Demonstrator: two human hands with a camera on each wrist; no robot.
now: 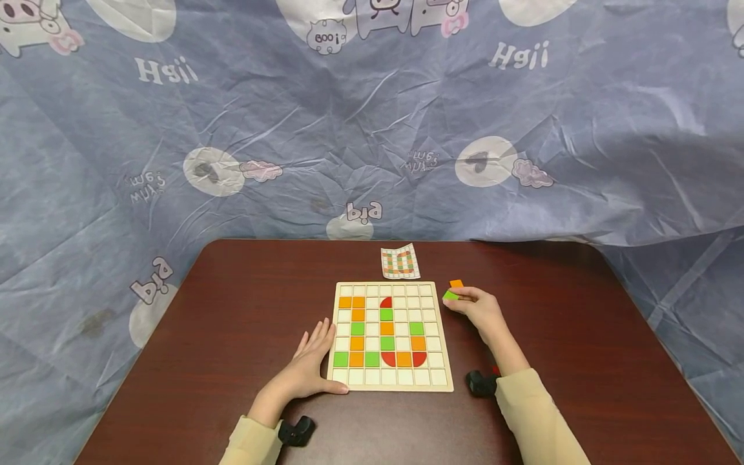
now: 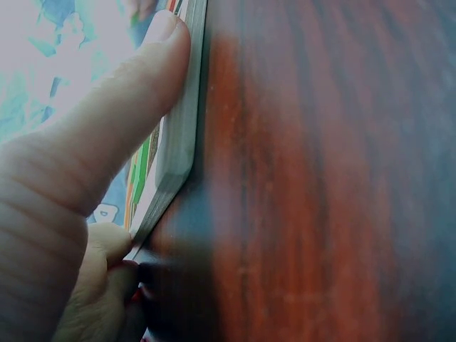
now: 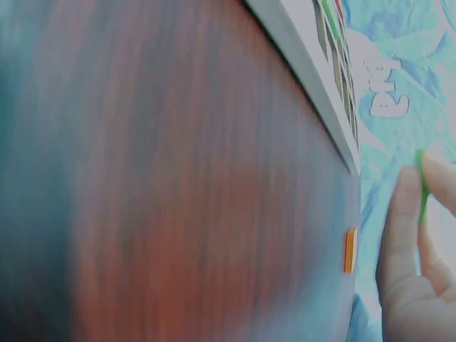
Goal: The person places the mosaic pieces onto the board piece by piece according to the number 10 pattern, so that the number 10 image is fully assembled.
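Observation:
My right hand (image 1: 481,312) pinches a small green square tile (image 1: 450,295) between thumb and fingers, just off the board's upper right edge. The right wrist view shows this tile edge-on, held above the table. Beside it an orange tile (image 1: 456,283) lies on the table, partly hidden by the hand. My left hand (image 1: 303,369) rests at the left side of the pale grid board (image 1: 395,388), fingers extended along the edge and thumb on the lower left corner. Green and orange squares and red rounded pieces (image 1: 388,359) fill some cells; others are bare.
A small creased paper (image 1: 400,261) printed with a coloured grid pattern lies behind the board. The dark brown table (image 1: 250,290) reaches back to a blue cartoon-printed cloth (image 1: 349,129). Black wrist devices (image 1: 297,431) are worn on both arms.

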